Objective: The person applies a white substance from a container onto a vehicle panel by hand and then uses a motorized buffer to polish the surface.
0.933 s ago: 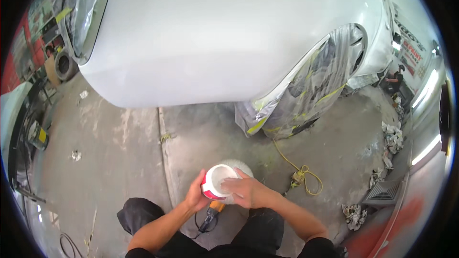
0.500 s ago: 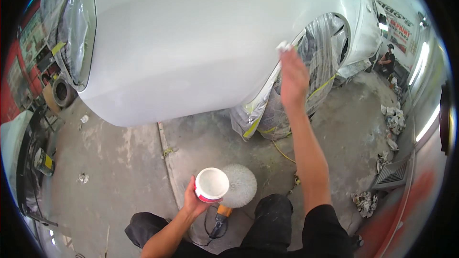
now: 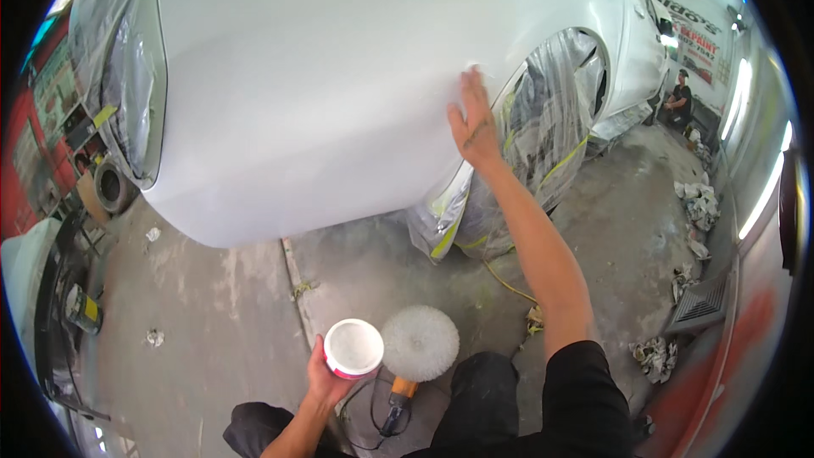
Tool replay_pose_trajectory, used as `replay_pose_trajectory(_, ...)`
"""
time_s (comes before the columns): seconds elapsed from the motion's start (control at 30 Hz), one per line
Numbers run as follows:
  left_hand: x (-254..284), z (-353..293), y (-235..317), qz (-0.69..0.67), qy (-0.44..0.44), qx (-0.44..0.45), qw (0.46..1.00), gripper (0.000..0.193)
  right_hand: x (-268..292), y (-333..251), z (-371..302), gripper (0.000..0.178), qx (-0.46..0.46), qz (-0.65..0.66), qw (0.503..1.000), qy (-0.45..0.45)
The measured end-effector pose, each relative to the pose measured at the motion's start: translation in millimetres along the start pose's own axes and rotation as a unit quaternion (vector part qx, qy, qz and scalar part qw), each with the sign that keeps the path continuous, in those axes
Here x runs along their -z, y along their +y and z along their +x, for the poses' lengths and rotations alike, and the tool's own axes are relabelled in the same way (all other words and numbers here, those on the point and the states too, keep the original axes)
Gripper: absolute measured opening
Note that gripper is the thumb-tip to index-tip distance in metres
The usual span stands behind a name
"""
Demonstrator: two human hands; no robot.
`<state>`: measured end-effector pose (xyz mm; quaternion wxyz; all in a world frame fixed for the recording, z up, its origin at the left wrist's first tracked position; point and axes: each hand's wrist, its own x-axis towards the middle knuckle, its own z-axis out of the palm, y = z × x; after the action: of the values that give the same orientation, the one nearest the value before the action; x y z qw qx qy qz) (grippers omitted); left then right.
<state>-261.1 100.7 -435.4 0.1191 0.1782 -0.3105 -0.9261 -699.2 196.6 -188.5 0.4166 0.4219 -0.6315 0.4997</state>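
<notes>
My left hand (image 3: 326, 380) is closed around the side of a white tub (image 3: 348, 370) with a red band; its open top shows pale paste (image 3: 355, 348). My right hand (image 3: 476, 129) reaches up to the pale car body panel (image 3: 314, 102), just left of the wheel arch. Its fingers are stretched out against the panel, with the thumb apart. At the fingertips is a small bright white dab (image 3: 473, 68), which looks like paste. A polisher (image 3: 398, 399) with a round fluffy white pad (image 3: 420, 343) stands on the floor between my knees, right of the tub.
Clear plastic sheeting (image 3: 551, 110) with yellow tape covers the wheel; more plastic (image 3: 127, 76) covers the car's left end. Crumpled paper (image 3: 655, 360) lies along the right wall. A yellow cord (image 3: 507, 282) runs over the floor. A person (image 3: 679, 102) sits at the far right.
My right hand has moved left and down from the wheel arch onto the panel, its fingers now flattened. The left hand with the tub has shifted slightly left and lower in view.
</notes>
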Motion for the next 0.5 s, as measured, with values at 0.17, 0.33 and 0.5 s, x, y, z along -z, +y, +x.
replay_pose_trajectory(0.17,0,-5,1,0.001,0.003,0.009,1.000,0.071,33,62,58,0.066,-0.010,-0.041,0.997,0.061)
replay_pose_trajectory(0.33,8,-12,7,-0.004,0.013,-0.002,1.000,0.071,35,41,106,0.062,-0.039,-0.023,0.998,-0.037)
replay_pose_trajectory(0.5,-1,-12,1,-0.005,0.018,0.019,1.000,0.073,46,76,141,0.056,-0.046,-0.088,0.986,0.136)
